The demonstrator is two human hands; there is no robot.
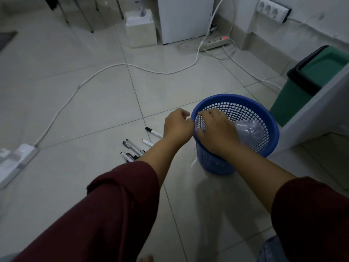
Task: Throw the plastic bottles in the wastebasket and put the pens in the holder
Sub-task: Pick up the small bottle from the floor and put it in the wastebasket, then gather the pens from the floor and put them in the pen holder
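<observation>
A blue mesh wastebasket point(264, 118) stands on the tiled floor in front of me. A crumpled clear plastic bottle point(249, 132) lies inside it. My right hand point(217, 131) reaches into the basket from its near left side, fingers and thumb closed around the bottle's end. My left hand point(177, 126) is curled into a loose fist just outside the basket's left rim, touching it, with nothing seen in it. Several pens and markers point(132, 148) lie on the floor left of the basket, partly hidden under my left forearm.
A green bin with a black rim point(302, 82) stands behind the basket beside a white ledge point(321, 114). White cables point(120, 65) cross the floor to power strips at the far right point(217, 42) and at the left point(17, 159). A white box point(140, 31) sits at the back.
</observation>
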